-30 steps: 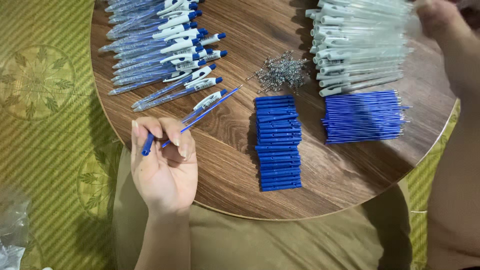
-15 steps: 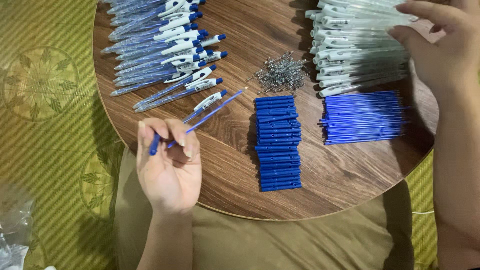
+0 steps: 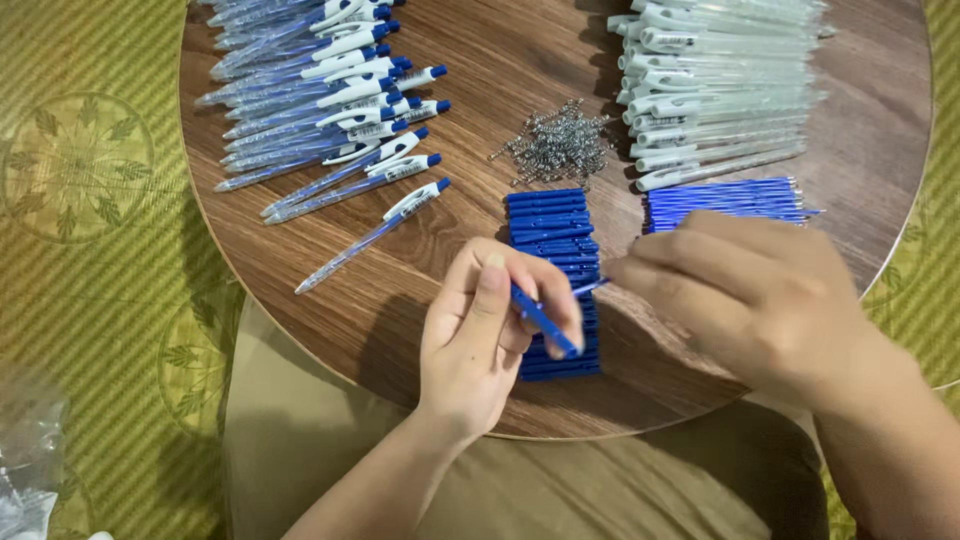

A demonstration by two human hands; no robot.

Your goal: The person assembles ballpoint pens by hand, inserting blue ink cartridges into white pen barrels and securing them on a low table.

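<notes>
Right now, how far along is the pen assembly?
Done: a spread of finished blue-and-white pens lies at the table's upper left. In hand: the left hand holds a blue pen piece, with the right hand meeting its tip. Left: clear barrels, springs, blue pieces and refills still wait in piles.

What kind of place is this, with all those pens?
Probably a home spot for putting pens together by hand: a round wooden table on a green mat, with finished pens, springs and clear barrels.
</notes>
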